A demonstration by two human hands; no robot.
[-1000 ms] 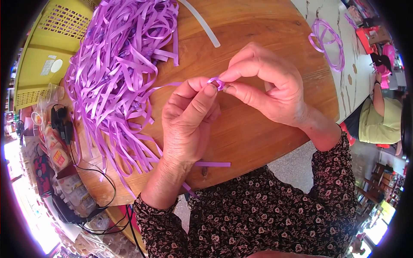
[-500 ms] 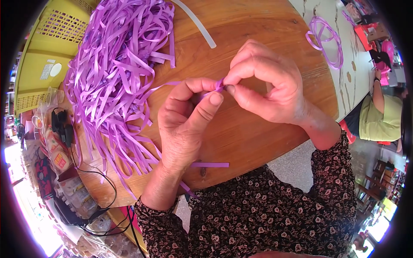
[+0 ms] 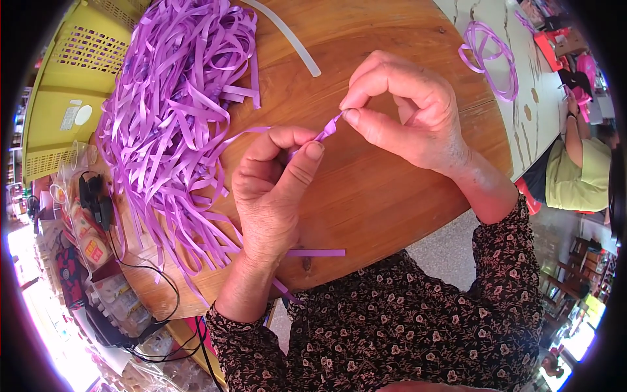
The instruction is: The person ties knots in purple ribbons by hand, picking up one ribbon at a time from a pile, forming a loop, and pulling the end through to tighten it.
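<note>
Over a round wooden table, both hands pinch one thin purple strip. My left hand grips its lower part between thumb and forefinger. My right hand nips the strip's upper end with thumb and fingertip, a little above and to the right. The short stretch between them is taut and slanted. A large heap of purple strips lies to the left of my left hand. One loose strip rests on the wood near my left wrist.
A yellow plastic basket stands at the far left. A translucent white strip lies at the table's top. Purple loops lie on a white surface at the right, where another person in a green top sits. Cables and packets crowd the lower left.
My right hand has lifted up and right, away from my left. The purple strip, earlier curled between the fingertips, is now drawn out straight between the two hands.
</note>
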